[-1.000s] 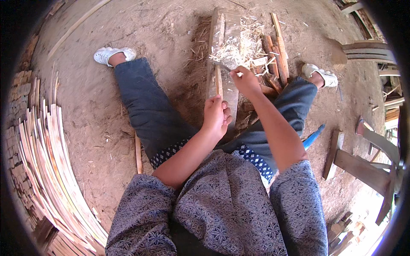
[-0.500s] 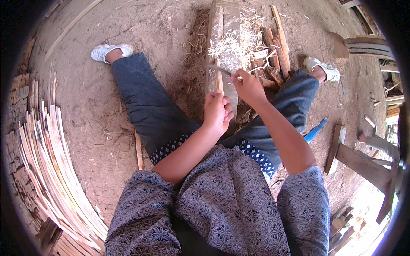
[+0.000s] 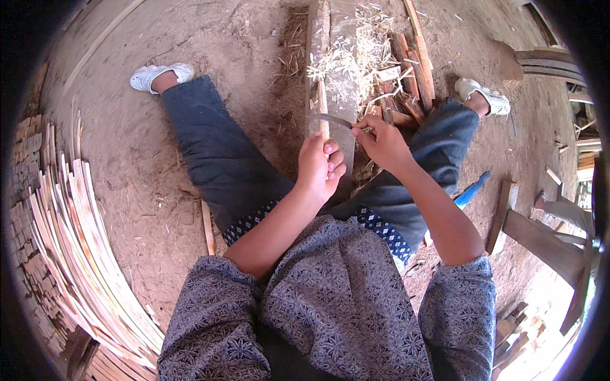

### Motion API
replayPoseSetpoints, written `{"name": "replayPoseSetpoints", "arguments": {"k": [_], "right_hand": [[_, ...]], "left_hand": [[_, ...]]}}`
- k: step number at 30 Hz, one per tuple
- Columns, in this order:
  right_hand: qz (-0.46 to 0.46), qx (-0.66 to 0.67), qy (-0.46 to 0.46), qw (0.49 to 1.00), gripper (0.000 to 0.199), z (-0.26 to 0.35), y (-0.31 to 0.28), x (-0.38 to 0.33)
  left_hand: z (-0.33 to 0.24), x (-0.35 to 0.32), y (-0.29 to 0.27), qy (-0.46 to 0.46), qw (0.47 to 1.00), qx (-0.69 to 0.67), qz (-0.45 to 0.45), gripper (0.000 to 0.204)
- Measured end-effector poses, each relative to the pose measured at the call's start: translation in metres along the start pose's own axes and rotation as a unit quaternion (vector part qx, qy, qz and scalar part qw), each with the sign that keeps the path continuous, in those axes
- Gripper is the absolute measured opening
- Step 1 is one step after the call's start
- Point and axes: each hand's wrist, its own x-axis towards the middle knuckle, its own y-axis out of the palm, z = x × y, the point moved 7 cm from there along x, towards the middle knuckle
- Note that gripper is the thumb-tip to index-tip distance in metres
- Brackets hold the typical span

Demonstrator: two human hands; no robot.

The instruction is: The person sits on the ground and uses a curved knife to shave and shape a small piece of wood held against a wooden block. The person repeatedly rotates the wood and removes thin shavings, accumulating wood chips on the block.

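Between my legs, my left hand (image 3: 319,166) is closed round the near end of a thin wooden strip (image 3: 323,105), which points away from me along a thick plank (image 3: 344,82). My right hand (image 3: 381,141) grips a knife (image 3: 332,119) by its handle, most of which the fingers hide. The slim, slightly curved blade points left and lies across the strip, just beyond my left fist. Pale wood shavings (image 3: 340,60) are heaped on the plank beyond the blade.
Reddish wood pieces (image 3: 405,66) lie right of the plank. Long pale strips (image 3: 79,222) are stacked at the left. A wooden frame (image 3: 540,235) stands at the right, near a blue object (image 3: 471,189) on the dirt floor. My feet are spread wide.
The knife has come nearer along the strip toward my left hand, and my right hand has shifted slightly right and back. My left hand keeps its hold, almost unmoved.
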Motion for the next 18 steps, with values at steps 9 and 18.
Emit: {"name": "replayPoseSetpoints", "arguments": {"k": [9,18], "right_hand": [[-0.083,-0.053,0.031,0.995,0.024,-0.017,0.006,0.085],[0.004,0.031,-0.037,0.999,0.022,0.007,-0.002,0.001]], "left_hand": [[0.001,0.003,0.014,0.031,0.999,0.018,-0.017,0.02],[-0.002,0.003,-0.003,-0.013,0.999,-0.038,0.03,0.019]]}}
